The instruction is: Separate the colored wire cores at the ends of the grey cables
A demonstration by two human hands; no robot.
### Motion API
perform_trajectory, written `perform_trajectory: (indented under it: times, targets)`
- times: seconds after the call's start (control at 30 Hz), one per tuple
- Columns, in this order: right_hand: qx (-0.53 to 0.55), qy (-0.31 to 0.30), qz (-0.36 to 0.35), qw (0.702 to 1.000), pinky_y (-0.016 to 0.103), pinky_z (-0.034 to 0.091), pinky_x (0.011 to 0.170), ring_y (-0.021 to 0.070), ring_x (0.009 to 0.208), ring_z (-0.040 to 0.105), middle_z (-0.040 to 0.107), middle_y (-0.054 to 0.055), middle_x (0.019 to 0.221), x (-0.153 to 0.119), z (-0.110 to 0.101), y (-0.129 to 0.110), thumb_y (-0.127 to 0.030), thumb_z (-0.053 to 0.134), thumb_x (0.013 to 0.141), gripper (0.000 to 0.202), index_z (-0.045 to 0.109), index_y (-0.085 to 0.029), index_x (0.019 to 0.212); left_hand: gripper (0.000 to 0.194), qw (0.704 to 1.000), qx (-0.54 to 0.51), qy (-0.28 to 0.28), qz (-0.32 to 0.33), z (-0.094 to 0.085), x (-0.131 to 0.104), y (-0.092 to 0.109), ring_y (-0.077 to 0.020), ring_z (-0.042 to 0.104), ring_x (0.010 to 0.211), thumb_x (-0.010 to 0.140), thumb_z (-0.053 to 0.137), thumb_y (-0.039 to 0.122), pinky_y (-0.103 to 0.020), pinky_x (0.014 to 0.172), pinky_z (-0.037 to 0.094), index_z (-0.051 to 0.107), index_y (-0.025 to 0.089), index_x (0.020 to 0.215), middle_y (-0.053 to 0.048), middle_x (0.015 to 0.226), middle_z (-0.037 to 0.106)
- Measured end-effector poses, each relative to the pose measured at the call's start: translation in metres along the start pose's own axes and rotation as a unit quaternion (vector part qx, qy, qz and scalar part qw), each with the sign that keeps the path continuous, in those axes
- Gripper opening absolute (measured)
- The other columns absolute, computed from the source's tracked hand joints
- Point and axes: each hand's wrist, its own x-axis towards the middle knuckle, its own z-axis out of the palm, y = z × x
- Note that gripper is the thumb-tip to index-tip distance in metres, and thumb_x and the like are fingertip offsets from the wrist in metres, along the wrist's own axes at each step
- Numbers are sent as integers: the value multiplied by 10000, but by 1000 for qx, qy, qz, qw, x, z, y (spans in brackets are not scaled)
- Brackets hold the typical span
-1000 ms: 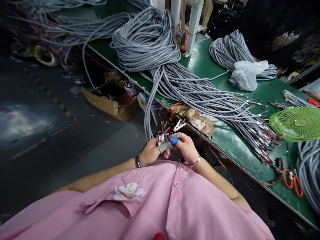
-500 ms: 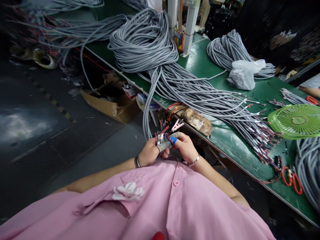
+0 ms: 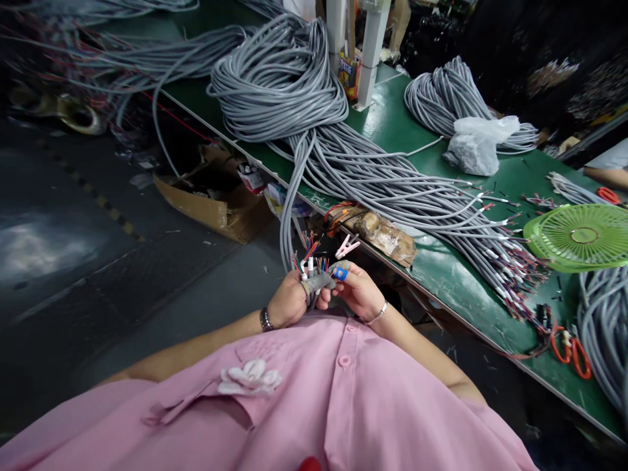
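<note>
My left hand (image 3: 288, 299) is closed around the ends of several grey cables (image 3: 289, 222), just in front of the shirt. Coloured wires (image 3: 310, 245) fan out of the cable ends above its fingers, with white sleeves at their base. A grey covering wraps the thumb. My right hand (image 3: 362, 292) meets it from the other side, thumb and forefinger pinched beside the wires. It wears a blue band on the thumb and a grey covering on the forefinger; what lies in the pinch is too small to make out.
A green table (image 3: 495, 186) bears a long cable bundle (image 3: 373, 176) with stripped ends, a green fan (image 3: 579, 235), orange-handled scissors (image 3: 569, 350) and a plastic bag (image 3: 478, 147). A pink clip (image 3: 347, 246) and a taped block (image 3: 385, 235) sit at its edge. Below is a cardboard box (image 3: 216, 209).
The coloured wires and my left hand have shifted slightly left. My right hand's fingers have drawn a little apart from the left thumb, and the pinch remains.
</note>
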Motion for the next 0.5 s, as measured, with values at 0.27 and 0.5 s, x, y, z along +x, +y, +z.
perform_trajectory:
  times: [0.27,0.5]
  targets:
    - [-12,38,-39,998,212,399,510,57,492,398,526,-38,642,2,1,1,-335,788,673,271,605,-164,775,222,999,-4,49,5,0,-3,3,-108,541,411,705,716,324,-229,410,448,671,114,762,-7,525,620]
    - [-10,63,-60,996,230,440,538,71,520,432,592,12,774,16,-11,-11,-592,604,780,438,624,-168,890,227,998,-7,61,9,8,2,15,-106,531,394,688,720,331,-224,394,437,665,116,736,2,507,610]
